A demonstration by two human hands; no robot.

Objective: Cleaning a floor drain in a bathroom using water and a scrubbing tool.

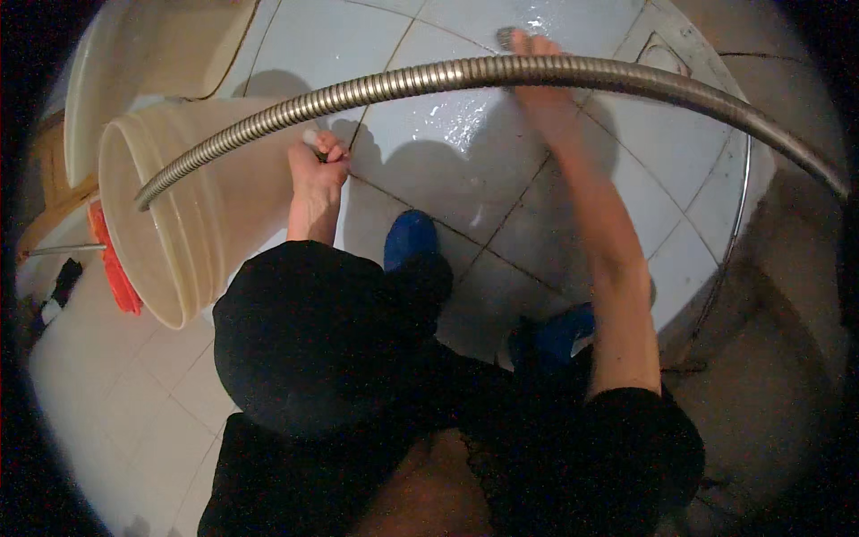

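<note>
My right hand [537, 70] reaches far forward to the wet tiled floor [443, 127]. A grey scouring pad [504, 38] shows at its fingertips, and the metal hose crosses in front of part of this hand. My left hand [319, 160] is curled at the base end of a translucent plastic bucket [258, 148]. A small pale piece shows by its fingers, but whether they grip it or the bucket is unclear. The bucket lies on its side, its ribbed mouth facing left.
A flexible metal hose [429, 74] arcs across the view, close to the camera. Beside the bucket's mouth are a red-orange mop or cloth [117, 265] and a thin metal rod [64, 250]. A pale container [168, 47] stands upper left. My blue shoes [411, 238] are on the tiles.
</note>
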